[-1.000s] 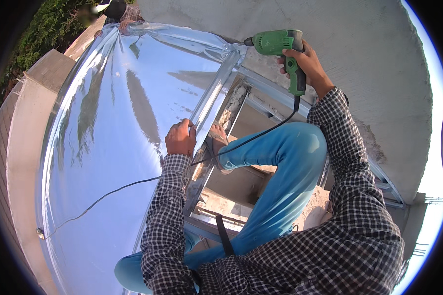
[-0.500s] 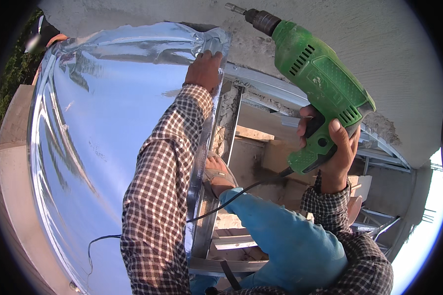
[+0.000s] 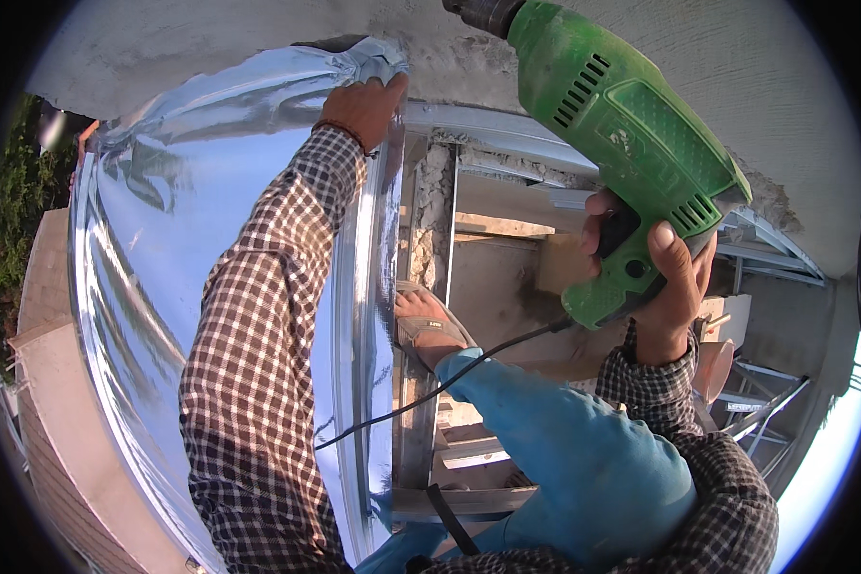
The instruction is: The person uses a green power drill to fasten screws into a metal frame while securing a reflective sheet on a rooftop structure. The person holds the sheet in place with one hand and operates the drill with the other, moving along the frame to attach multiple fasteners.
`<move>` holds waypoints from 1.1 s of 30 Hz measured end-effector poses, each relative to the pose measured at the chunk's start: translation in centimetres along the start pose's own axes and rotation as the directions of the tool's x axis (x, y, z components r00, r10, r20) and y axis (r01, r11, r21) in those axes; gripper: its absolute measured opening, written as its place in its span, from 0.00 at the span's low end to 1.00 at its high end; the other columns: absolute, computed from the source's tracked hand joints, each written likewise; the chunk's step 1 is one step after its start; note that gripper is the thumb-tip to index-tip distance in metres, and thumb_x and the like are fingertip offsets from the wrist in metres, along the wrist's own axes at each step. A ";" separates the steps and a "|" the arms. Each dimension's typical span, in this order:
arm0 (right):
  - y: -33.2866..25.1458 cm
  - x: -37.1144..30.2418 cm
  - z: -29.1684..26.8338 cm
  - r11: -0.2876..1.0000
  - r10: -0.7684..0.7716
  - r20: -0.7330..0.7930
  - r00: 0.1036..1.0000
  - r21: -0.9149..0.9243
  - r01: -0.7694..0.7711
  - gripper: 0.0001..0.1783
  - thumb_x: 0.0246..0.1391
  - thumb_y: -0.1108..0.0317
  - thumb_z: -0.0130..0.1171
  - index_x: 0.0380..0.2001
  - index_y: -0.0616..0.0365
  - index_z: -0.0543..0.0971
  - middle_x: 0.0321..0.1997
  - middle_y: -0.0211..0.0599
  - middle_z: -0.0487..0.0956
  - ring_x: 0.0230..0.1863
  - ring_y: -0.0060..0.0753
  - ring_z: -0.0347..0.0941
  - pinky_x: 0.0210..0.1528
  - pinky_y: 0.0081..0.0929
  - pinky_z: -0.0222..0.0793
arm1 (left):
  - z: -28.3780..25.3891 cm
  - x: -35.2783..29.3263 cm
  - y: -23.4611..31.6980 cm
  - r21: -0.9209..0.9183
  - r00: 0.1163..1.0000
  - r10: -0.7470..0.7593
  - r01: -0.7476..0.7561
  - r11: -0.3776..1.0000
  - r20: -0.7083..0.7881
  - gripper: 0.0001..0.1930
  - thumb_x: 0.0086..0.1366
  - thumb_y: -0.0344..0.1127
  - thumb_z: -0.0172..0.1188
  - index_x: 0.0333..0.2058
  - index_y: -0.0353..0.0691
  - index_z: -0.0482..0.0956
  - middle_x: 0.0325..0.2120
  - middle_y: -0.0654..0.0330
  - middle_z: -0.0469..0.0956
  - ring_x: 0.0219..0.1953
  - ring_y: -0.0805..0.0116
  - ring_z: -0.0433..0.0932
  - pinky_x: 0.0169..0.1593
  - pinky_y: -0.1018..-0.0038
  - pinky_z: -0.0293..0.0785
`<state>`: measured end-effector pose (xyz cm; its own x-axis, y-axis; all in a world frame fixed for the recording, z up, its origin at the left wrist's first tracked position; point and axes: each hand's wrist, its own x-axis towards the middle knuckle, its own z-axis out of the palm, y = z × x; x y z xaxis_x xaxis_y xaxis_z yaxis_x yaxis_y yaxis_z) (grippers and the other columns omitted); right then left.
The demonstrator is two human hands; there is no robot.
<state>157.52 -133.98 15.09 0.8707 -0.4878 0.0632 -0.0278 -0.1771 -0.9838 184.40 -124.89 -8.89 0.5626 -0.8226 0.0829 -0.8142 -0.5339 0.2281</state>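
A green corded power drill (image 3: 631,153) is in my right hand (image 3: 674,277), its body tilted up to the left, its chuck cut off by the top of the picture. The fingers wrap its handle near the trigger. My left hand (image 3: 362,110) grips the crumpled upper right corner of a shiny silver foil sheet (image 3: 230,182), close to the concrete wall. The sheet spreads over the left side, passing beneath my left forearm. From the drill's handle a black cord (image 3: 440,387) runs down to the left across the sheet's right edge.
Metal framing (image 3: 507,124) runs below the rough concrete wall (image 3: 737,67), with open gaps between its members. My sandaled foot (image 3: 429,320) rests on the frame beside the foil. Tan boards (image 3: 43,268) lie at the left, near greenery (image 3: 14,220).
My left hand has shifted left along with the foil corner, and the sheet's right edge shows long folds now. The drill has risen slightly, so its bit has left the picture.
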 end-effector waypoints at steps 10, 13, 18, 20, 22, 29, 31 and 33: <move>0.2 -0.4 -0.3 0.996 0.018 -0.053 0.998 0.083 -0.014 0.31 0.54 0.62 0.60 0.54 0.74 0.65 0.38 0.61 0.80 0.29 0.44 0.80 0.25 0.31 0.77 | 0.6 0.7 -0.4 -0.012 0.998 0.021 -0.021 1.000 0.053 0.15 0.67 0.34 0.51 0.51 0.39 0.69 0.38 0.46 0.79 0.43 0.46 0.81 0.45 0.54 0.77; 0.4 -0.3 -0.2 0.996 0.021 -0.054 0.998 0.091 -0.016 0.31 0.54 0.62 0.60 0.54 0.74 0.65 0.38 0.60 0.80 0.29 0.44 0.80 0.25 0.31 0.77 | 0.0 0.9 0.0 0.141 0.995 0.018 -0.031 0.989 0.095 0.14 0.67 0.35 0.52 0.50 0.39 0.70 0.37 0.47 0.79 0.40 0.47 0.82 0.42 0.55 0.79; 0.6 -0.7 -0.8 0.998 0.023 -0.074 0.997 0.067 -0.018 0.31 0.55 0.62 0.60 0.54 0.74 0.65 0.38 0.60 0.80 0.29 0.43 0.80 0.25 0.31 0.76 | 0.0 -0.5 0.4 0.012 0.998 0.011 -0.010 1.000 -0.063 0.11 0.68 0.34 0.53 0.47 0.38 0.72 0.35 0.46 0.81 0.38 0.49 0.83 0.41 0.57 0.80; 0.5 -0.7 -0.8 0.997 0.033 -0.089 0.996 0.067 -0.027 0.31 0.55 0.62 0.61 0.54 0.74 0.65 0.38 0.60 0.80 0.29 0.43 0.80 0.25 0.31 0.76 | -0.3 -1.0 -0.3 -0.118 0.995 0.076 -0.084 0.989 -0.072 0.10 0.69 0.34 0.52 0.46 0.40 0.73 0.35 0.46 0.81 0.39 0.48 0.82 0.42 0.55 0.79; 0.4 -0.6 -0.7 0.998 0.035 -0.087 0.996 0.064 -0.030 0.31 0.54 0.62 0.61 0.54 0.74 0.65 0.38 0.60 0.80 0.29 0.43 0.80 0.25 0.31 0.76 | 0.2 -0.4 -1.8 -0.161 0.993 0.093 -0.103 0.982 -0.068 0.09 0.68 0.35 0.55 0.44 0.41 0.71 0.35 0.48 0.80 0.38 0.46 0.81 0.40 0.56 0.79; 0.9 -0.4 -1.5 0.998 0.009 -0.030 1.000 -0.054 -0.011 0.35 0.57 0.56 0.58 0.57 0.75 0.65 0.41 0.59 0.79 0.31 0.40 0.79 0.23 0.27 0.76 | 2.1 1.0 -1.5 -0.135 0.989 -0.046 0.027 0.990 -0.139 0.10 0.70 0.40 0.53 0.41 0.40 0.70 0.27 0.48 0.80 0.32 0.42 0.80 0.35 0.52 0.75; 1.1 -0.4 -1.4 1.000 0.010 -0.033 0.999 -0.020 -0.011 0.34 0.56 0.57 0.59 0.55 0.75 0.66 0.40 0.59 0.79 0.30 0.41 0.79 0.24 0.28 0.76 | 2.2 0.3 -1.9 -0.164 0.983 -0.089 0.063 0.984 -0.160 0.11 0.71 0.42 0.52 0.40 0.40 0.71 0.25 0.49 0.80 0.30 0.43 0.80 0.33 0.54 0.75; 0.9 -0.7 -1.1 0.999 0.009 -0.067 0.998 0.045 -0.006 0.31 0.54 0.61 0.61 0.53 0.75 0.67 0.39 0.60 0.80 0.29 0.43 0.80 0.26 0.32 0.76 | 1.5 -0.7 -1.6 -0.264 0.965 -0.146 0.086 0.961 -0.216 0.12 0.71 0.43 0.52 0.40 0.39 0.71 0.24 0.50 0.81 0.29 0.44 0.81 0.31 0.55 0.75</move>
<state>156.34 -134.70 14.34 0.8356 -0.5454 0.0657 -0.0106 -0.1355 -0.9907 185.11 -123.69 -10.74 0.6930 -0.6739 0.2562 -0.6958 -0.5319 0.4827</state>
